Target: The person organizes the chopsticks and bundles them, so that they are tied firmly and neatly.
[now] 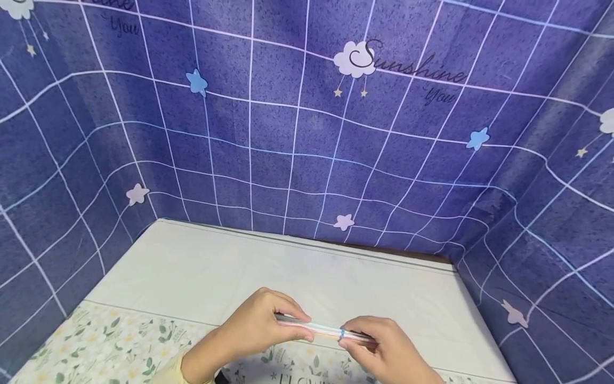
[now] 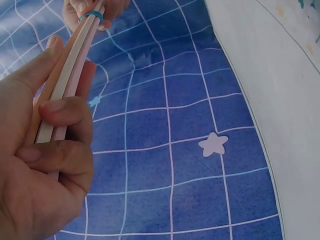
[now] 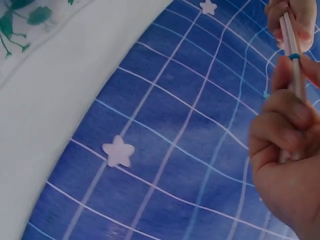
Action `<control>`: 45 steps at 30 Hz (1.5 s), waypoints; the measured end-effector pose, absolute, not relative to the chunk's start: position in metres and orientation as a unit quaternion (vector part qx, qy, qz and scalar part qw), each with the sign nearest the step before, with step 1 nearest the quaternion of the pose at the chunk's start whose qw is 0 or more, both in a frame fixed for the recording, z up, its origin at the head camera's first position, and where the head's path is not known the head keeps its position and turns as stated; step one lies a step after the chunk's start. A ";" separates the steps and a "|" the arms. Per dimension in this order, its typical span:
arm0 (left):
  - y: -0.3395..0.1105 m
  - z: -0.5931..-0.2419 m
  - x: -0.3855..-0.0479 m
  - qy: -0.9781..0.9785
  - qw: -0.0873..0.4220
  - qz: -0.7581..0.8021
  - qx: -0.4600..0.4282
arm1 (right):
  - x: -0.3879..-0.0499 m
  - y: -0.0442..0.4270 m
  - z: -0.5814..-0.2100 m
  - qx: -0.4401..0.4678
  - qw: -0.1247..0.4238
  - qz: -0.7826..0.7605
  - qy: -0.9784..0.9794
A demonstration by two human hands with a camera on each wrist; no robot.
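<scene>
A bundle of long thin strips (image 1: pixel 325 330) in white, pink, orange and grey is held level between both hands, above the front of the table. My left hand (image 1: pixel 261 326) grips its left end, thumb on one side and fingers curled round the other. My right hand (image 1: pixel 387 345) pinches the right end, close to a thin blue band (image 1: pixel 342 333) that circles the bundle. In the left wrist view the strips (image 2: pixel 64 82) fan slightly apart towards the left palm. The right wrist view has them pressed close together near the band (image 3: pixel 294 56). Fingers hide both ends.
Under the hands lies a table with a white cover (image 1: pixel 201 266) and a floral front part (image 1: pixel 124 336). A blue-purple grid curtain (image 1: pixel 268 138) with stars and clouds hangs behind it and along both sides.
</scene>
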State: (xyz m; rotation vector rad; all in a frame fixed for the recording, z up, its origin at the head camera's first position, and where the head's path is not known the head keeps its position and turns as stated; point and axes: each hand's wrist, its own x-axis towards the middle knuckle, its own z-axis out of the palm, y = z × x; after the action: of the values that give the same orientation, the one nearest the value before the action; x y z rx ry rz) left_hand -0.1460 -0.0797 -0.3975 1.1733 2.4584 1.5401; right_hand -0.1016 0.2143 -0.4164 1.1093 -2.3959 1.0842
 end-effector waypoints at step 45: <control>-0.071 -0.395 -0.146 0.732 -0.159 0.462 0.475 | -0.092 0.192 -0.418 0.345 0.351 0.150 -0.857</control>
State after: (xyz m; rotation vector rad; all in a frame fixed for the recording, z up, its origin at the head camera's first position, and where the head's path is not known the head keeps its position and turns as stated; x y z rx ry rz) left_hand -0.1462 -0.0711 -0.3945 1.6664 2.5654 1.6195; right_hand -0.0922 0.1921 -0.4179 0.8936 -2.2191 0.3878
